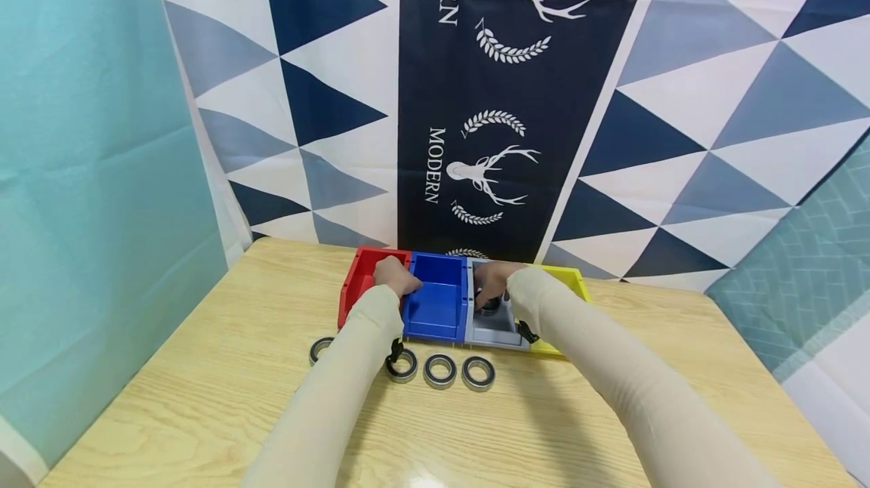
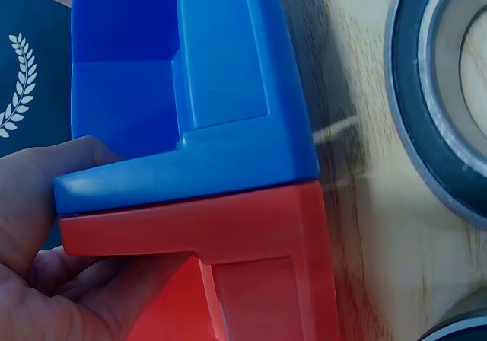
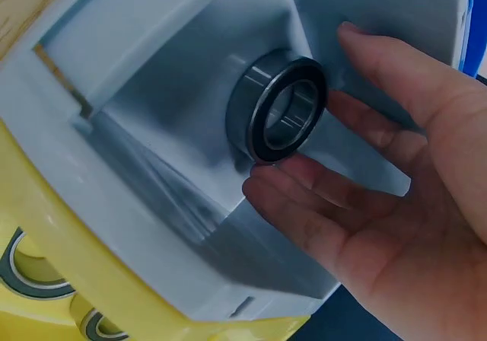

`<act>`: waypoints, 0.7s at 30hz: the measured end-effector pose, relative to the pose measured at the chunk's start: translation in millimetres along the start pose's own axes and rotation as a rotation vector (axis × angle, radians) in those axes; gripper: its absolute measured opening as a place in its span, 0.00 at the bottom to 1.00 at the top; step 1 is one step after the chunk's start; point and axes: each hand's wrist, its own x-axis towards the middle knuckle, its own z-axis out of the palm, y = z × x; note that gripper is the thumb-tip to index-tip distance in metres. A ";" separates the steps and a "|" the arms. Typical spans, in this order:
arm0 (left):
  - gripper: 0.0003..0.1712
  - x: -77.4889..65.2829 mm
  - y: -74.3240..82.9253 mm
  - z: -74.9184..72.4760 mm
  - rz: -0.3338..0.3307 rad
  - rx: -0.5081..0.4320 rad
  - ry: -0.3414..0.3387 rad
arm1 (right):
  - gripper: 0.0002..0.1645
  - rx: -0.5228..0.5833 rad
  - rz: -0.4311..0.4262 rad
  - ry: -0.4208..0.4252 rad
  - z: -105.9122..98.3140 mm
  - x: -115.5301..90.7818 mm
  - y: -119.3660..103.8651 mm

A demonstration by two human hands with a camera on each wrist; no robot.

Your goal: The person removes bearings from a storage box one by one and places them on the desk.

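In the right wrist view, a ball bearing [image 3: 245, 109] with a black seal lies inside the grey bin [image 3: 175, 90]. My right hand [image 3: 380, 151] reaches into that bin with its fingers spread. Its fingertips are at the bearing's lower edge, and its thumb stands apart from the ring. At the other side, my left hand [image 1: 397, 276] grips the adjoining walls of the red bin [image 2: 194, 231] and the blue bin [image 2: 205, 177]. Its thumb is on the blue side, while its fingers reach into the red bin.
A yellow bin [image 1: 569, 276] adjoins the grey one and contains bearings [image 3: 30, 288]. In front of the bins, several bearings [image 1: 439, 384] lie in a row on the wooden table [image 1: 435, 435], partly hidden by the left sleeve. A patterned cloth [image 1: 340, 95] hangs behind.
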 end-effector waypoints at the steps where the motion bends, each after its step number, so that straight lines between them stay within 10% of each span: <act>1: 0.18 0.1 0.1 0.2 -0.003 -0.005 0.000 | 0.25 -0.014 -0.011 -0.005 0.5 0.6 0.9; 13: 0.18 -4.5 0.8 -0.8 -0.007 -0.040 0.006 | 0.21 -0.137 -0.094 0.122 18.6 5.5 2.8; 21: 0.19 -4.7 1.0 -0.8 -0.003 -0.036 0.013 | 0.35 -0.025 0.024 0.271 39.3 4.9 -2.7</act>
